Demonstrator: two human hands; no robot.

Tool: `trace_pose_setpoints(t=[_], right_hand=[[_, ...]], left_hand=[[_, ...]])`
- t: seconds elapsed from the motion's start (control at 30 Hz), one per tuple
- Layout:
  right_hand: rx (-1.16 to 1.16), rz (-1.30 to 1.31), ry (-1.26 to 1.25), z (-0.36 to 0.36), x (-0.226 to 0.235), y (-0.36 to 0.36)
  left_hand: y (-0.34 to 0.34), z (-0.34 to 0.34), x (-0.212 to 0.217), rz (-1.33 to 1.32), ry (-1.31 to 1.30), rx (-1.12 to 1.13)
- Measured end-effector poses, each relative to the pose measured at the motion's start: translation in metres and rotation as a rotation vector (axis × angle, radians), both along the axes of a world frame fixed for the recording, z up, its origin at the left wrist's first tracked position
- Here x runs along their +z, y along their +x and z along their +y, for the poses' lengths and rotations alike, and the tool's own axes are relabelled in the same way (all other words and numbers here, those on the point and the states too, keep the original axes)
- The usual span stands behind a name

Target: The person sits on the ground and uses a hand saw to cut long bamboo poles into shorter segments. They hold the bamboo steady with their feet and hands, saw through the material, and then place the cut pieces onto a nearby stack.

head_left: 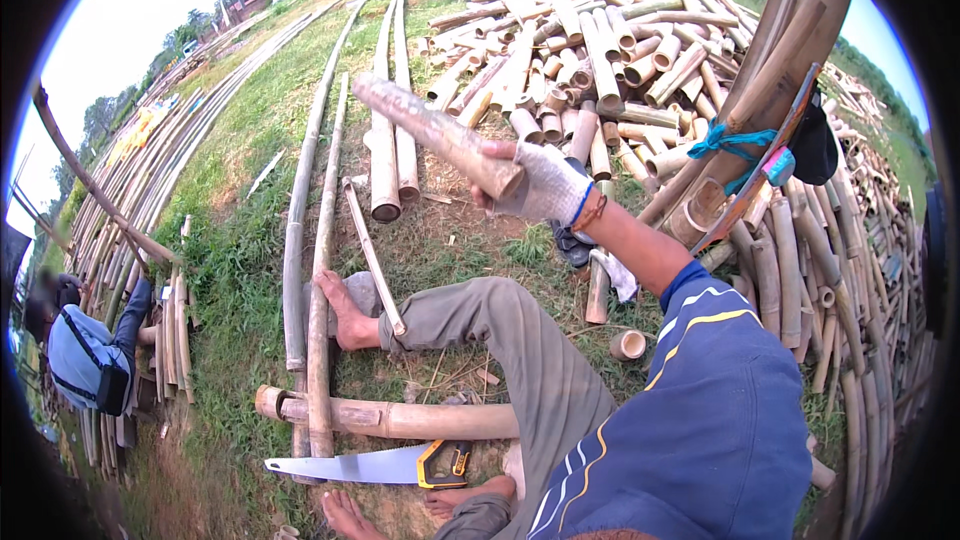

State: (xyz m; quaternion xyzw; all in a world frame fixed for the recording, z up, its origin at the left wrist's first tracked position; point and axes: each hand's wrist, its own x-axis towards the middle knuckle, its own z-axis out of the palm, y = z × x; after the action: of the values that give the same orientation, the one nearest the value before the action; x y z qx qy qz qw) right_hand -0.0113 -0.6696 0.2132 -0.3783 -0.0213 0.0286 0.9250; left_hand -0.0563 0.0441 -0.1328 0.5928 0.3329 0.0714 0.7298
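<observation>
My right hand [548, 183], in a white knit work glove with bare fingertips, grips a short bamboo tube [430, 130] near its cut end. The tube is held up in the air, slanting away to the upper left. Below, a hand saw [350, 465] with a yellow and black handle lies beside a thick bamboo log [410, 418]. Two long bamboo poles [300, 290] run away from me across the grass. A thin bamboo strip [372, 258] leans by a bare foot [348, 312]. My left hand cannot be made out.
A large heap of cut bamboo tubes [600, 60] lies ahead, with more stacked bamboo [850, 290] at right. Near it stand thick bent poles [770, 50] tied with blue cloth [735, 143]. A person in light blue [92, 350] bends at far left.
</observation>
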Motion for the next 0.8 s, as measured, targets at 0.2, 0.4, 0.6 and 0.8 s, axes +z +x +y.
trace_pose_setpoints(t=[0.2, 0.4, 0.6, 0.8], right_hand=[[-0.63, -0.357, 0.04, -0.123, 0.054, 0.021], [-0.467, -0.12, -1.812, 0.066, -0.133, -0.033], [-0.571, -0.156, -1.894, 0.111, -0.191, -0.051], [-0.512, -0.134, -1.876, 0.1, -0.188, -0.043]], left_hand=[[0.047, 0.007, -0.03, -0.146, 0.116, -0.055], [0.074, -0.057, 0.037, -0.13, 0.891, -0.2], [0.107, -0.09, 0.075, -0.198, 1.409, -0.424], [0.119, -0.095, 0.087, 0.097, 1.509, -0.622]])
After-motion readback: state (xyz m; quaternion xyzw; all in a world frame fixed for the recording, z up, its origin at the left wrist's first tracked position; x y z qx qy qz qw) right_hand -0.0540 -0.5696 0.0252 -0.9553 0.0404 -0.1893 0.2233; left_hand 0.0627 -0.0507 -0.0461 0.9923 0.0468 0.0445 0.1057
